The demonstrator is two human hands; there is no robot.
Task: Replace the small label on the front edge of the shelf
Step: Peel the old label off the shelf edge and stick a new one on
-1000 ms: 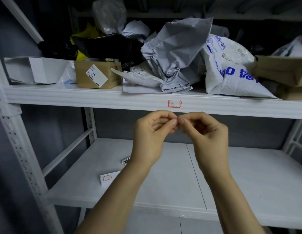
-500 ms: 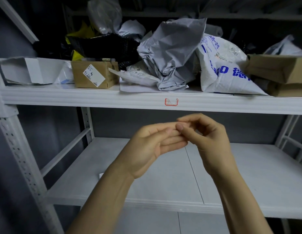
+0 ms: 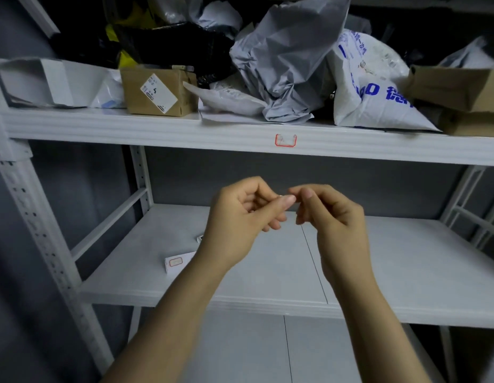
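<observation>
Left hand (image 3: 240,217) and right hand (image 3: 334,214) meet in open gap between shelves.
Both pinch a tiny pale scrap (image 3: 281,195). Red-bordered label (image 3: 285,140) on upper shelf (image 3: 102,125) front edge, above them. Upper shelf crammed: cardboard box (image 3: 157,92), mailer bags (image 3: 284,64). Lower shelf (image 3: 406,272) holds label sheet (image 3: 176,262).

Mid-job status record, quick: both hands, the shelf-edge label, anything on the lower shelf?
left hand: below the upper shelf, thumb and forefinger pinch a small pale piece
right hand: fingertips meet the left's at that piece; grip unclear
shelf label: red-bordered, on the upper shelf's front edge, no hand on it
lower shelf: label sheet with one red-bordered label, beside the left wrist
</observation>
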